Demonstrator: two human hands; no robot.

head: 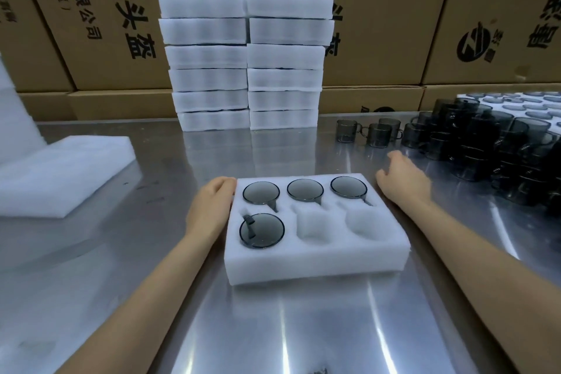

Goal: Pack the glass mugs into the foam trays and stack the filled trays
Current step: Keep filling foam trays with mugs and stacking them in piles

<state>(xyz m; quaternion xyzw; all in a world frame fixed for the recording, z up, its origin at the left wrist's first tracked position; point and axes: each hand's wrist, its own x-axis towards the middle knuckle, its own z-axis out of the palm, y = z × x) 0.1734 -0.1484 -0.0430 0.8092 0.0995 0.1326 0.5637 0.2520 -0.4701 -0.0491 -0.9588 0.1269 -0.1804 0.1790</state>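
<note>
Left hand (pixel 212 206) rests open against the foam tray (pixel 318 264), steadying it; right hand (pixel 400 179), loose and empty, reaches toward loose mugs (pixel 473 143) at right

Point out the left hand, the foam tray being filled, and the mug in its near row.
left hand (pixel 212 206), head view, back of the hand.
foam tray (pixel 315 264), head view, bare near wall.
mug (pixel 262 231), head view, middle of its round opening.
</note>
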